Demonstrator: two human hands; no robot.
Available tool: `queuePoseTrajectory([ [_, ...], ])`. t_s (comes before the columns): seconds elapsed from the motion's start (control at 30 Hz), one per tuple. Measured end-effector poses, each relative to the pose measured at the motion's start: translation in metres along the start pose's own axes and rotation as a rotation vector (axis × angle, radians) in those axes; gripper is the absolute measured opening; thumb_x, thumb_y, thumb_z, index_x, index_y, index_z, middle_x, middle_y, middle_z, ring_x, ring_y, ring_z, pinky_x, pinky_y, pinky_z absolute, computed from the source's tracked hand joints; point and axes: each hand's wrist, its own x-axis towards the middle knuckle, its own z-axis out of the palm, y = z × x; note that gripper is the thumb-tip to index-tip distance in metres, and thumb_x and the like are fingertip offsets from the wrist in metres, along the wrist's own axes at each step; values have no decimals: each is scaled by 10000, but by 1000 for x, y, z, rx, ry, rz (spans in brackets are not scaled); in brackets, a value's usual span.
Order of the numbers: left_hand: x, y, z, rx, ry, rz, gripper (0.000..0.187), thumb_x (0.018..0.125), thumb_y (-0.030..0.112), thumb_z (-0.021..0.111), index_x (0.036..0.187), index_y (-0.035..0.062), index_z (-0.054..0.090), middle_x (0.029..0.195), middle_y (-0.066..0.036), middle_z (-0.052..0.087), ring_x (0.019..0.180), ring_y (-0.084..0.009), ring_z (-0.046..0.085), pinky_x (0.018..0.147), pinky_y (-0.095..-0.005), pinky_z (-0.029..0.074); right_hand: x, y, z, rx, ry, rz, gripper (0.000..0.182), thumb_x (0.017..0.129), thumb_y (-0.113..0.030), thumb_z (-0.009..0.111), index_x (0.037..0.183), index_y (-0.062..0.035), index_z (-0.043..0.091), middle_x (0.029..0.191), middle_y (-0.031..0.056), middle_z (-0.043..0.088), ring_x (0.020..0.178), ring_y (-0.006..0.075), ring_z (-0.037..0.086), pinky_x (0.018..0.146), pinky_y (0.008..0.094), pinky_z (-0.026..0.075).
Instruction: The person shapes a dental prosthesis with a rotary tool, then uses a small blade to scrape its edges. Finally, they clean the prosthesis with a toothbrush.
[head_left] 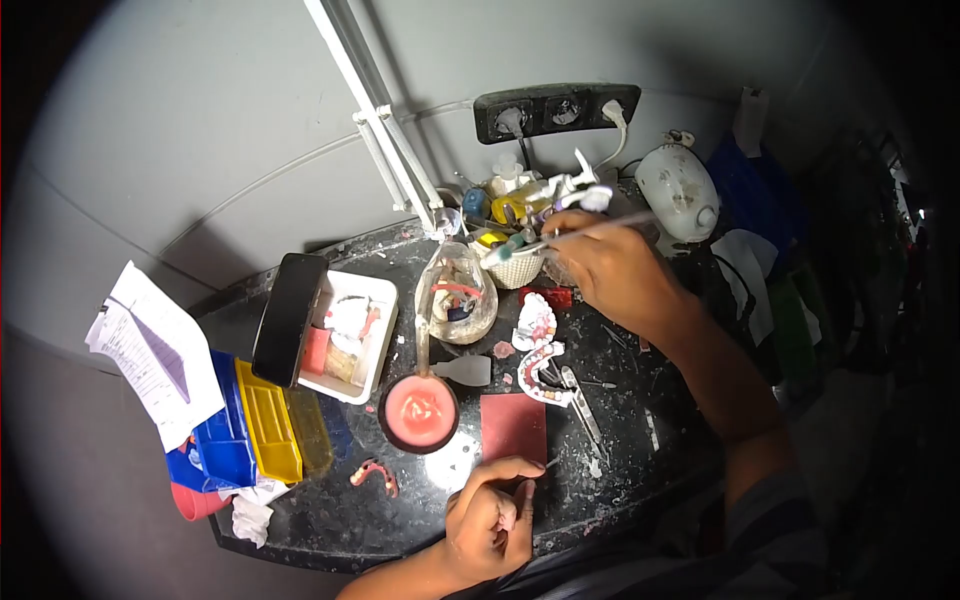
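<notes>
My right hand (622,272) is closed round a long thin tool (632,218), blurred, over a small white woven basket (516,272) packed with tools. Near the front edge, my left hand (490,522) is curled with thumb and finger pressed together; what they hold, if anything, is hidden. Just beyond it lies a square pink wax sheet (514,424). Between the hands are a plaster dental cast (536,322) and a horseshoe-shaped cast with teeth (538,376). A metal instrument (583,412) lies beside them. A partial denture (375,476) rests left of my left hand.
A long-handled pan of pink wax (420,412) stands left of the sheet. Behind it is a glass jar (474,318). A white box (383,340) with a black phone (288,320) on its edge, a yellow tray (262,420) and papers (165,355) are at left. A lamp arm (375,115) rises behind.
</notes>
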Motion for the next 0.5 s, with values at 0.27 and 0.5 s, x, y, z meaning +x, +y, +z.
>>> queuePoseTrajectory([
  [0.27,-7,1,-3,29,1,-4,427,766,-211,655,783,59,324,997,-265,617,895,-288,713,724,-301,580,9,18,-16,-85,50,90,84,858,-25,618,930,18,604,916,188,601,829,354,625,711,395,501],
  [0.5,-7,0,-6,-38,-2,-58,416,787,-192,651,782,69,327,993,-258,628,885,-280,717,696,-274,552,-1,31,-22,-64,12,36,154,837,-51,630,987,-16,628,943,136,619,910,324,628,766,418,510],
])
